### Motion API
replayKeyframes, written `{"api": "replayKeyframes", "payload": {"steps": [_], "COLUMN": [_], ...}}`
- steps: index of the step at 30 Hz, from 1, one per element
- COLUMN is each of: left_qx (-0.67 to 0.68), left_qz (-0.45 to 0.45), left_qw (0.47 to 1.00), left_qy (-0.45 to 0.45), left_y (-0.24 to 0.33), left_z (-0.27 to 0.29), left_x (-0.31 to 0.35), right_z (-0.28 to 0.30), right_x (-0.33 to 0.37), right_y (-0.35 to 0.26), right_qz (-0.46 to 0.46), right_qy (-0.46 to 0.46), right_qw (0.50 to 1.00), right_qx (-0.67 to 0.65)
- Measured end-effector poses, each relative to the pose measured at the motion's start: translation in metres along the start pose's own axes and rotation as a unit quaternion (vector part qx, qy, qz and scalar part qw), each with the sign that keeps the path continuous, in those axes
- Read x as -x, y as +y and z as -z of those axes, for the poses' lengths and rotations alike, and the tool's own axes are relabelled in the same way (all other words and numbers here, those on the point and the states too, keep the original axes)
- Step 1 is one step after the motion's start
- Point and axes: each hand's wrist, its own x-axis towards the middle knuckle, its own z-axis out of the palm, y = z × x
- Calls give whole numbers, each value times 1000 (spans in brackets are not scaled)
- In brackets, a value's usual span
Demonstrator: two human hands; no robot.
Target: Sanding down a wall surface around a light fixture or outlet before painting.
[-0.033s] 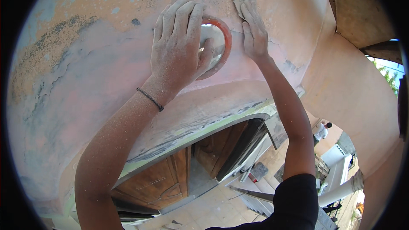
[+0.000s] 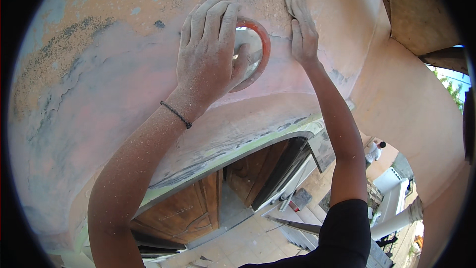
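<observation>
My left hand, coated in pale dust, is raised against the patchy wall. It grips a round, bowl-like thing with an orange rim and a shiny, pale inside; the thumb lies across its opening, and the palm hides its left part. To the right, my right hand reaches up with its fingers together, pressing a folded grey-brown piece of sandpaper to the wall. Most of that sheet is under the fingers. Flaked paint, pinkish filler and a thin crack show around both hands.
Below the wall's curved ledge is an arched opening with carved wooden doors. Far beneath are a tiled floor and steps. A person in a white top stands at the lower right. A wall corner and wooden boards bound the right side.
My right hand has slid a little to the right along the wall with the sandpaper, its fingers now pointing more upright. My left hand and the round thing stay nearly in place.
</observation>
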Motion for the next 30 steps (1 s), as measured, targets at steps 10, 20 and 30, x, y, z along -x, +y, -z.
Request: {"api": "replayKeyframes", "payload": {"steps": [10,20,30], "left_qx": [9,32,24], "left_qz": [5,13,12], "left_qw": [1000,999,1000], "left_qy": [-1,15,10], "left_y": [6,10,4], "left_z": [-8,-6,-5], "left_x": [-5,-10,-4], "right_z": [-2,32,-9], "right_x": [-38,32,-75], "right_y": [66,97,-47], "right_qz": [-300,-223,-157], "right_qy": [149,116,43], "right_qw": [940,967,984], "right_qx": [67,40,-72]}}
